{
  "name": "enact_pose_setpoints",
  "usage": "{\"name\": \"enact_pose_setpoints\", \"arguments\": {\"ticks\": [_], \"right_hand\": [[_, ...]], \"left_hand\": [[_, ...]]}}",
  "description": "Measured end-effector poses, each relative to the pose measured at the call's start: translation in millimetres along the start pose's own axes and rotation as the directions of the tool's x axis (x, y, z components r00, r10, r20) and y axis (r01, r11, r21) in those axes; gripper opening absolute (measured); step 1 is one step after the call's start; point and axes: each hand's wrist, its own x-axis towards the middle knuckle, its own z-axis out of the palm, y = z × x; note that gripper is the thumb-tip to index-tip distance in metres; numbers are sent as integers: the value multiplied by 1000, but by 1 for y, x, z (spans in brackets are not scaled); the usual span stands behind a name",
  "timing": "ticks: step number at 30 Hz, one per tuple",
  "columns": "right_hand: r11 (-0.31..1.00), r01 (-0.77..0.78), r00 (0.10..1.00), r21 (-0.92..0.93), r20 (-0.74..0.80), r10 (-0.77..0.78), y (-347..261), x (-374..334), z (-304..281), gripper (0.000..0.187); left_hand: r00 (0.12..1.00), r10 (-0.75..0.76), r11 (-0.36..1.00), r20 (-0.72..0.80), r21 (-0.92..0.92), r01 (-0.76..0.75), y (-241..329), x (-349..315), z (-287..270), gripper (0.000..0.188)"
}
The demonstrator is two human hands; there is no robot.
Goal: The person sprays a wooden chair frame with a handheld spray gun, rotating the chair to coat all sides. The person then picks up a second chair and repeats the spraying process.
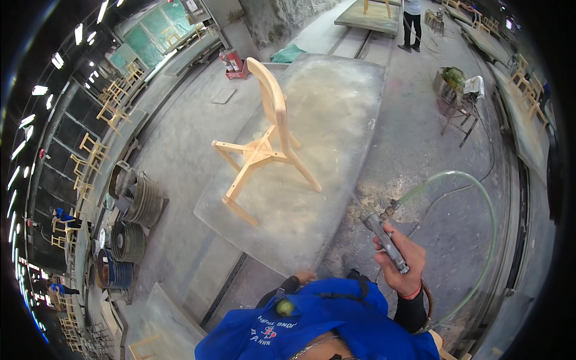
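A pale wooden chair frame [262,153], with a curved backrest and crossed bars but no seat panel, stands on a broad grey board [336,108]. To the right of the board, my right hand [403,262] is closed around a metal spray gun [386,243]. A translucent greenish hose [491,222] runs from the gun in a wide loop to the right. My left hand [305,276] is low, close to the board's near edge. Its fingers are too small and hidden to read, and whether it touches the edge is unclear.
Several metal drums [143,201] stand at the left. A red container with bottles [236,65] sits beyond the board. At the right, a bucket on a metal stand [450,96] is beside a cable. Another person [412,24] stands far off near a second board [366,17].
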Motion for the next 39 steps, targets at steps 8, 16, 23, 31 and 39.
{"name": "enact_pose_setpoints", "arguments": {"ticks": [8,16,23,31,39], "right_hand": [[971,-48,989,233,-122,78,2,12,4,58],[985,-116,981,124,172,94,37,45,-12,58],[969,-33,973,244,228,-25,86,98,-49,61],[810,-183,979,557,175,101,161,162,-84,58],[697,-436,890,569,387,241,215,184,-101,55]], "left_hand": [[744,-664,328,-72,-922,204,-13,-51,-74,42],[651,-754,142,89,-945,293,-37,-54,-52,39],[939,-305,925,-156,185,332,-20,-34,-24,48],[712,-689,362,-131,-914,182,90,54,-90,40],[711,-654,387,-258,-922,22,177,81,-152,47]]}}
